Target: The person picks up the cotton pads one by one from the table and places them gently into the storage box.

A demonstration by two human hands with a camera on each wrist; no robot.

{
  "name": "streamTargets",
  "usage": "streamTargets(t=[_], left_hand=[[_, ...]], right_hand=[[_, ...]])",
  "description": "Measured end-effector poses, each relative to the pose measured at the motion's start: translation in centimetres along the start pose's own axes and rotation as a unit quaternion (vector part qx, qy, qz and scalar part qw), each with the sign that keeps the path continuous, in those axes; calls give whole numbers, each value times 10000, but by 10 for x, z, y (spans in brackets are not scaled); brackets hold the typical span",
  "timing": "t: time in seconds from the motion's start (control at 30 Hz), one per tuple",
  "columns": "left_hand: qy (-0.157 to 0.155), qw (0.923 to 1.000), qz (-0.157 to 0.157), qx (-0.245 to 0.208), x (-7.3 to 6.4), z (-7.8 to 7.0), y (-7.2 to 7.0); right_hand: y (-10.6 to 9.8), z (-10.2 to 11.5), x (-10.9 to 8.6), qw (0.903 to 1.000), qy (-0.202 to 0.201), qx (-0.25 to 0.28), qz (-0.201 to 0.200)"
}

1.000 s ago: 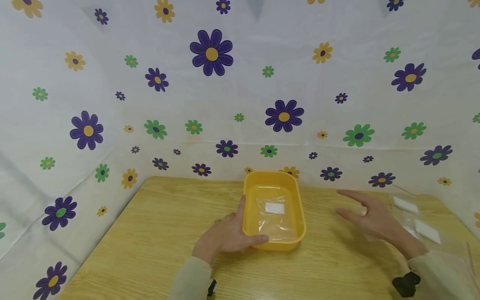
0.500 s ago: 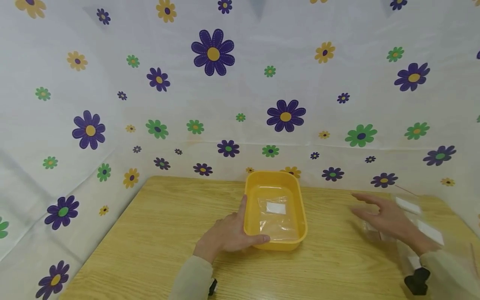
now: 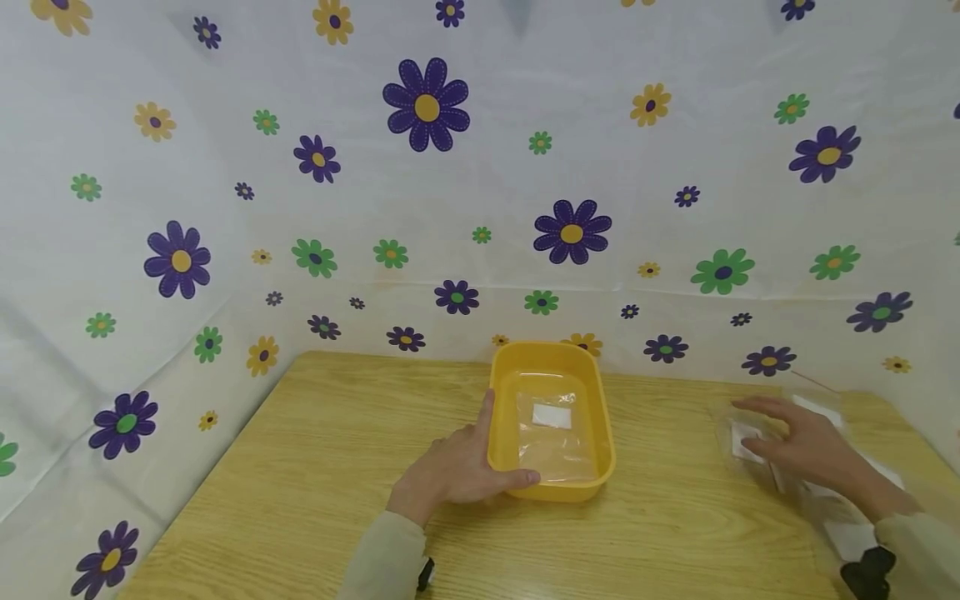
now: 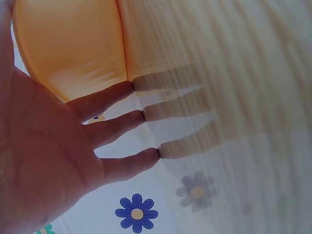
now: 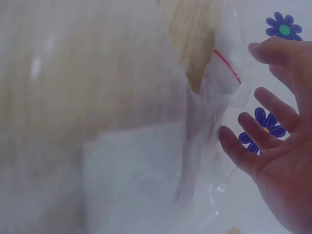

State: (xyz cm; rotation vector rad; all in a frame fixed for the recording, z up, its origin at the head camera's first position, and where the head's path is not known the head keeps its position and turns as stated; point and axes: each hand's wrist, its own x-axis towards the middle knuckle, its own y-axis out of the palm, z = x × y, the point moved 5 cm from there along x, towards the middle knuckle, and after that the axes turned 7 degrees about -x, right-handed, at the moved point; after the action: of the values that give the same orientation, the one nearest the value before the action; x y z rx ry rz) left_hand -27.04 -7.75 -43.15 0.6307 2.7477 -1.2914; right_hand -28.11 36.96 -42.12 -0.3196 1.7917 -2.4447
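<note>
The yellow, rounded-rectangular tray (image 3: 557,493) looks like smooth, slightly glossy plastic; the clear, flat bag (image 3: 555,458) inside, thin, shiny, wrinkled plastic. The light-brown table (image 3: 307,475) is wood-grained, smooth, reflective.

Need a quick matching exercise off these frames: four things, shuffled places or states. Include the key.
1. Left hand
2. Right hand
3. Yellow plastic bin
4. Floral backdrop

A. Over plastic bags at the right of the table
B. Behind the table
C. Touching the bin
D. Holding a clear bag

Pairs: 1-C, 2-A, 3-D, 4-B
</note>
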Motion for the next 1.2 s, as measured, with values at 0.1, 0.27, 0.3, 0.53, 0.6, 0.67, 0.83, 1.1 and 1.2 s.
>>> streamTargets(t=[0.1,0.27,0.3,0.53,0.6,0.67,0.83,1.1,1.2], left_hand=[[-7,10000,-1,20,0,0,0],[-28,10000,18,60,-1,0,0],[-44,10000,21,60,-1,0,0],[-48,10000,14,20,-1,1,0],[-39,10000,22,-19,0,1,0],[-24,10000,27,-54,0,2,0],[17,10000,30,-65,0,2,0],[-1,10000,30,-15,1,2,0],[-28,10000,32,-3,1,2,-1]], right_hand=[[4,-5,-1,9998,70,-45,197],[13,-8,-1,9994,195,42,288],[15,-8,0,9995,189,74,255],[22,0,7,9997,-89,223,-50],[23,3,9,9994,-182,268,-144],[23,4,10,9991,-226,305,-164],[23,6,14,9994,57,339,-78],[16,11,21,9983,79,559,-138],[19,9,24,9981,119,565,217]])
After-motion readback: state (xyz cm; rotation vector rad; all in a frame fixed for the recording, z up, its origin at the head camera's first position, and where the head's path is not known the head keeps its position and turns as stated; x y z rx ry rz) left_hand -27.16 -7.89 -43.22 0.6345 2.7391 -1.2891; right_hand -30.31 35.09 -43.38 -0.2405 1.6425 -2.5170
